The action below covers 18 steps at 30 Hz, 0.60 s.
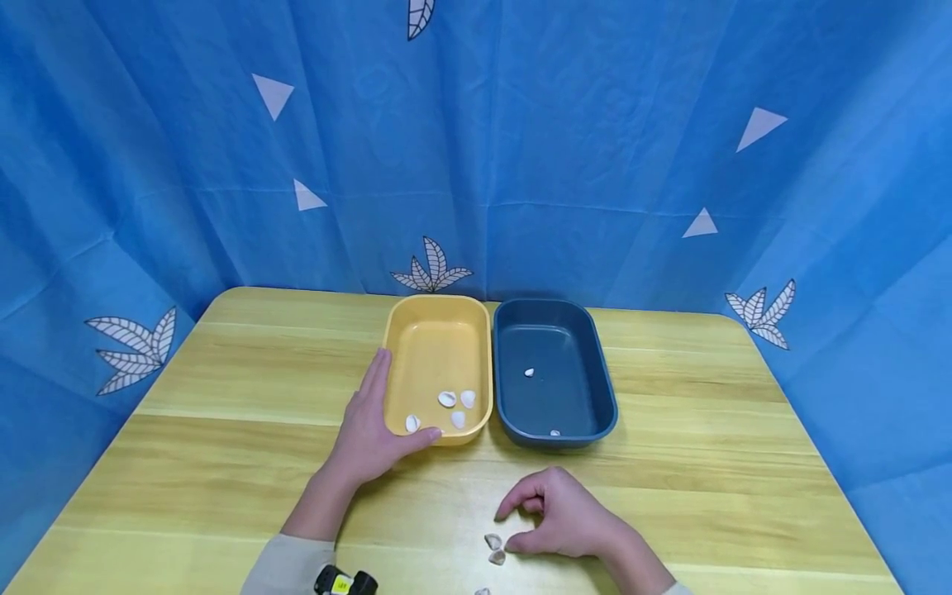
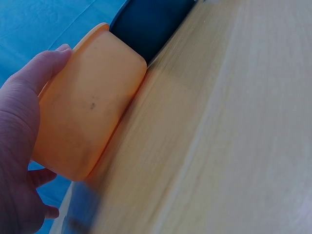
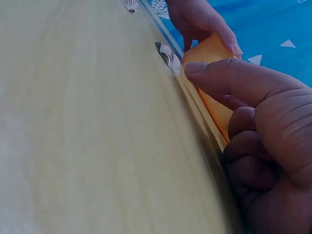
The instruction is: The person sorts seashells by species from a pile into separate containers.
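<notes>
Fingers (image 1: 378,373) of the left hand (image 1: 369,430) lie straight and close together along the outer left wall of the yellow tray (image 1: 439,330), with the thumb reaching across the tray's near corner; the left wrist view shows the same hold, thumb above and fingers below the rounded corner of the tray, the palm against its side. Inside that tray, just beyond the thumb, lie four small white shells (image 1: 447,399) grouped near the front end.

Fingers (image 1: 521,497) of the right hand (image 1: 563,515) are curled downward over the table (image 1: 223,463), the index finger arched and its tip close to the wood, the thumb stretched toward the left along the surface. They pinch nothing that can be seen. Just beside the thumb tip lie two loose shells (image 1: 494,542), one touching or nearly touching the other, and a third shell (image 1: 482,591) sits a little nearer the person at the bottom edge of the head view. In the right wrist view a ribbed shell (image 3: 168,57) lies on the table right at the tip of the extended finger.

Beyond the right hand's fingers, and touching the yellow tray along its right side, stands a dark blue tray (image 1: 554,318) that holds two tiny shells, one near its middle and one at its near end. Blue cloth (image 1: 595,165) printed with white leaves and triangles hangs behind and around the table.
</notes>
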### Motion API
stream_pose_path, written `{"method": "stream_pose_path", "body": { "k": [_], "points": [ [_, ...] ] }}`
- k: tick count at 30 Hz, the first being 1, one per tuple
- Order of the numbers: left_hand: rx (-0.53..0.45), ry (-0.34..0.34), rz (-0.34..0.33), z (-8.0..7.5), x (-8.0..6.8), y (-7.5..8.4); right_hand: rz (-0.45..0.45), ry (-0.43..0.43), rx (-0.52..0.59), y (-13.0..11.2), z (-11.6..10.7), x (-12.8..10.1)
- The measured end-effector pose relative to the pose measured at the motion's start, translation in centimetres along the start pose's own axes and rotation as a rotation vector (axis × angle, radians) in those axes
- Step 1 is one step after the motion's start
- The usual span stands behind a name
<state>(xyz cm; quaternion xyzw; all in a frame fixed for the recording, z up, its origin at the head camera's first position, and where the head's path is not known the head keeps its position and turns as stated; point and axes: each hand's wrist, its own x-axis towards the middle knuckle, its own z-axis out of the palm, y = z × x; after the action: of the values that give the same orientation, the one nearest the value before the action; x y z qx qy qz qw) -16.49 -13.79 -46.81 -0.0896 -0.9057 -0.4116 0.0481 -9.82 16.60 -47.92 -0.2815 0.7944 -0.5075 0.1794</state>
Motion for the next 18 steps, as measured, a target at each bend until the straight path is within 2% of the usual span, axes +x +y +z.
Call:
{"method": "stream_pose_path", "body": {
  "k": [10, 18],
  "points": [
    [0.002, 0.002, 0.011, 0.00, 0.00, 0.04, 0.023, -0.002, -0.122, 0.00, 0.31, 0.15],
    [-0.006, 0.014, 0.042, 0.05, 0.08, -0.17, -0.041, 0.007, -0.180, -0.24, 0.41, 0.18]
  ]
}}
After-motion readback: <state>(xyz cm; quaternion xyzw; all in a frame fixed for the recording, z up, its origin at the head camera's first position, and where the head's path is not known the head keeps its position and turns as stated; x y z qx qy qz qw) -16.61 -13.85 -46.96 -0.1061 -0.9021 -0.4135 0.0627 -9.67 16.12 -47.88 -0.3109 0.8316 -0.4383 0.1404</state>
